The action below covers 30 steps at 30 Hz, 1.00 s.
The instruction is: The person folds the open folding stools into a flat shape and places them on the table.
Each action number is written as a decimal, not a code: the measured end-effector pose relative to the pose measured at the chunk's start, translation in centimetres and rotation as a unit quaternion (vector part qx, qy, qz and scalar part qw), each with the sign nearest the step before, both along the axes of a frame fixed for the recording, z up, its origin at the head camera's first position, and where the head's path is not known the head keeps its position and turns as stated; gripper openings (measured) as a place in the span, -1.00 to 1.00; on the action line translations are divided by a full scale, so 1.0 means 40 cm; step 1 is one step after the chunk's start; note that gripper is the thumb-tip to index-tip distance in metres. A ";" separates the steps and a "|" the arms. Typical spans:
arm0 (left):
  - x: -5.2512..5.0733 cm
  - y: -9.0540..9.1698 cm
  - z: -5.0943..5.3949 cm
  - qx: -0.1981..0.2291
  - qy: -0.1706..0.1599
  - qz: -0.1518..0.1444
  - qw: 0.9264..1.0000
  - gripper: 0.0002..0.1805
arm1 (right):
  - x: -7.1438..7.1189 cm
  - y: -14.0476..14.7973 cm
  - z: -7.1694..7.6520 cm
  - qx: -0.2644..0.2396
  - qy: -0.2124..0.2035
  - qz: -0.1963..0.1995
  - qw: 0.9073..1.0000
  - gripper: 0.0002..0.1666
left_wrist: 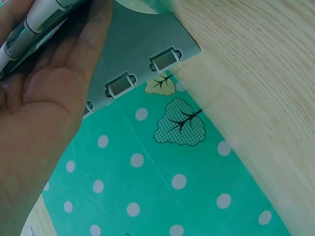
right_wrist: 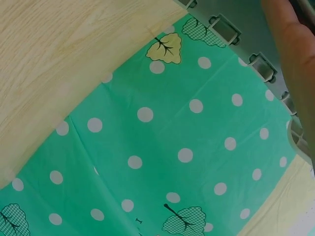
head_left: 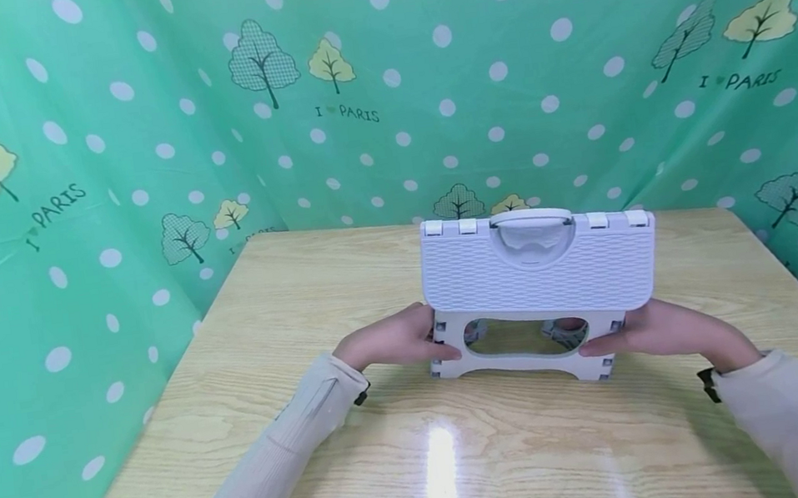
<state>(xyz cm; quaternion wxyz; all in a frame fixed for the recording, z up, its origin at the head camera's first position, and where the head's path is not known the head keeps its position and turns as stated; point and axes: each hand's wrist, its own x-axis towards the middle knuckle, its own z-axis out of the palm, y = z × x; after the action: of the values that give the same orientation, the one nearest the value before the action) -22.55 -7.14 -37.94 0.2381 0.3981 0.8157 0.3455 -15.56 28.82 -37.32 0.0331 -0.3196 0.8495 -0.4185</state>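
Note:
A white plastic folding step stool [head_left: 537, 264] stands on the table, its textured top panel with a handle tilted up toward me. Below that panel is a leg frame [head_left: 523, 360] with a large oval opening. My left hand [head_left: 399, 337] grips the frame's left side, thumb in front and fingers behind. On the right side my right hand [head_left: 663, 328] holds the frame likewise, its fingers partly hidden by the panel. The left wrist view shows my left palm [left_wrist: 54, 98] against the stool's grey panel [left_wrist: 133, 44]; in the right wrist view only part of my right hand [right_wrist: 295, 49] appears.
The wood-grain table [head_left: 284, 298] spreads around the stool, with a bright light reflection near its front. A green polka-dot cloth [head_left: 355, 145] with printed trees hangs behind the table and along both sides.

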 end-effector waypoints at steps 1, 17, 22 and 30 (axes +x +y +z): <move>0.001 0.001 0.001 0.000 0.001 0.000 1.000 -0.26 | 0.000 0.000 0.000 0.000 -0.001 0.000 1.000 0.21; -0.003 -0.001 -0.007 0.008 -0.009 -0.002 1.000 -0.30 | -0.003 0.005 0.001 0.000 0.007 0.015 1.000 0.14; -0.003 -0.001 -0.007 0.011 -0.008 -0.005 1.000 -0.27 | -0.002 0.004 0.001 0.000 0.006 0.008 1.000 0.14; -0.006 -0.001 -0.010 0.010 -0.015 -0.003 1.000 -0.28 | -0.002 0.003 0.000 0.003 0.008 0.005 1.000 0.09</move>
<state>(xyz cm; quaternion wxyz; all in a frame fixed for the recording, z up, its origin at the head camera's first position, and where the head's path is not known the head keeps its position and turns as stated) -22.78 -7.18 -38.34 0.2476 0.3980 0.8074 0.3584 -15.65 28.94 -37.33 0.0294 -0.3266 0.8497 -0.4129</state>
